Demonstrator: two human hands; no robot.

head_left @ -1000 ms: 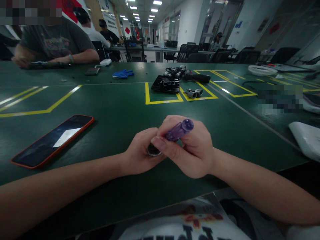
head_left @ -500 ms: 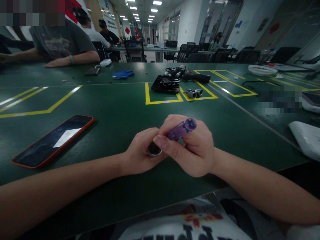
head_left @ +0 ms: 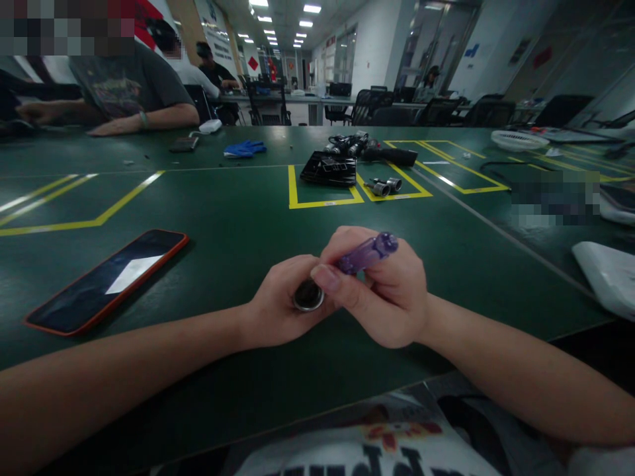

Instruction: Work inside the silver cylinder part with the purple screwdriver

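Trouble looks likeliest where the two hands meet, over the near part of the green table (head_left: 238, 221). From where I stand, the person's left hand (head_left: 282, 304) is curled around a metal cylinder (head_left: 308, 308), whose round, dark opening faces back toward the wearer. The right hand (head_left: 391, 304) grips a see-through purple handle (head_left: 367, 254) between thumb and bent fingers, just beside that opening, and overlaps part of the left hand.

The handle's far end is hidden behind the knuckles, so I can't tell whether it sits squarely on anything. If it is a driver, I'd worry about its tip slipping: the handle is tilted, and too much side push could send the end into the left fingers, which are close behind. A loose left grip would be another cause, since a smooth, round body could twist under the turning force.

Dropping the cylinder would be awkward too. Being round, it might roll off the near edge toward the wearer's lap. The orange-edged phone (head_left: 106, 283) lies off to the left, well apart from both hands, so a knock seems less of a concern there. Farther away, silver fittings (head_left: 381, 188) lie inside a yellow tape outline (head_left: 401, 196), beside a glossy black packet (head_left: 328, 169), out of harm's way.
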